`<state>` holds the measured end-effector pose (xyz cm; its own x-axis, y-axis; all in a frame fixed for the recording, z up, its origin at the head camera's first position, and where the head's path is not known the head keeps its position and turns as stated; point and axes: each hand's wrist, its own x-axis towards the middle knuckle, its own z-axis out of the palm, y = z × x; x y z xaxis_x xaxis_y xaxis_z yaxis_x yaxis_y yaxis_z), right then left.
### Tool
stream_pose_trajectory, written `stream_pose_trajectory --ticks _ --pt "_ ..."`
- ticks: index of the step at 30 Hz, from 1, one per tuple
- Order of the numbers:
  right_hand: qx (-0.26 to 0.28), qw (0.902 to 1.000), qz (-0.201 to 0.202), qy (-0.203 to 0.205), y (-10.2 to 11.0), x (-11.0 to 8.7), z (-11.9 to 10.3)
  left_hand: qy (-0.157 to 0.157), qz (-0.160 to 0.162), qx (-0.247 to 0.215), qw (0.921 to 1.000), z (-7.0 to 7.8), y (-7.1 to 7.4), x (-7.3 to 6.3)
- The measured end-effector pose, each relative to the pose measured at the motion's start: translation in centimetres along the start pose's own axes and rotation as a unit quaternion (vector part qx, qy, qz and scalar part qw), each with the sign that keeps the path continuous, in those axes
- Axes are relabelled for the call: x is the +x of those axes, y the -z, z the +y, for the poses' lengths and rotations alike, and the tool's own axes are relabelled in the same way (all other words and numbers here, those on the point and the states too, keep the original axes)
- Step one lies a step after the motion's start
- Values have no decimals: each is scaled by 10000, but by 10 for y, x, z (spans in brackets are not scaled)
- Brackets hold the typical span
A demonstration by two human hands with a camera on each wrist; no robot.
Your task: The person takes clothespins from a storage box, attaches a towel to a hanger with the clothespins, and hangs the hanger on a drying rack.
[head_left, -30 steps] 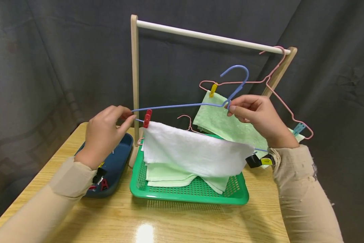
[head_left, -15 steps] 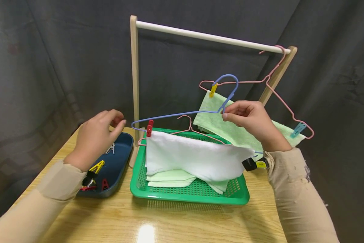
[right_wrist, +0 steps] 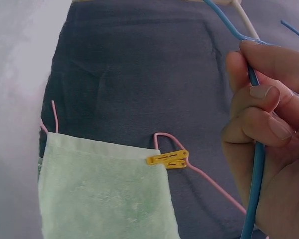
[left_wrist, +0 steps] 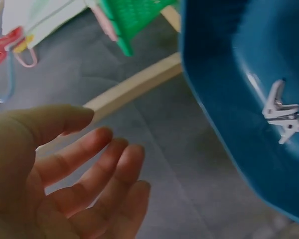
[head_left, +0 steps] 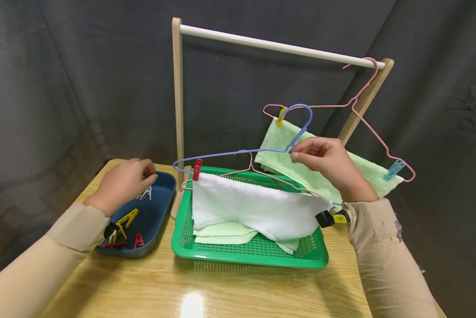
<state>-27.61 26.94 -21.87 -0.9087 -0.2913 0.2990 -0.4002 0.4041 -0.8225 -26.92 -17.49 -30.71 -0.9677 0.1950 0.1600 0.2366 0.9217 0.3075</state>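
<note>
My right hand [head_left: 321,161] pinches a blue hanger [head_left: 238,153] just below its hook, and the right wrist view shows the fingers curled round the wire. A white towel [head_left: 254,203] hangs from this hanger over the basket, held at its left corner by a red clothespin [head_left: 197,169]. Its right end lies partly behind my right hand and wrist. Empty, with fingers loosely bent, my left hand [head_left: 122,182] hovers over the far left side of a dark blue tray [head_left: 158,216]. White clothespins [left_wrist: 283,113] lie in that tray near the fingertips, along with yellow [head_left: 126,219] and red clothespins [head_left: 139,240].
A green basket [head_left: 250,257] stands mid-table with folded light green towels [head_left: 224,234] and a pink hanger [head_left: 251,164]. Behind it rises a wooden rack with a white bar [head_left: 277,45]. At the rack's right end, another pink hanger [head_left: 375,132] carries a clipped green towel [head_left: 301,163].
My left hand has let go of the blue hanger's left end and moved left and down to the tray. The hanger and white towel have lowered slightly, still in my right hand.
</note>
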Motion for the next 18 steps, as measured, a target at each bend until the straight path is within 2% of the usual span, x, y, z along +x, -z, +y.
stream_pose_trajectory --ticks 5,11,15,18 --pt "102 9999 -8 -9 -2 -1 8 76 -627 -65 9980 -17 -11 11" --pt "224 9997 -28 -103 -4 -3 17 214 -1368 -275 9900 -35 -23 21" --pt "342 9993 -69 -129 -6 -4 23 472 -1716 -208 9838 -45 -32 28" --pt "389 9991 -107 -121 -8 -4 27 639 -1843 -146 9807 -53 -39 31"
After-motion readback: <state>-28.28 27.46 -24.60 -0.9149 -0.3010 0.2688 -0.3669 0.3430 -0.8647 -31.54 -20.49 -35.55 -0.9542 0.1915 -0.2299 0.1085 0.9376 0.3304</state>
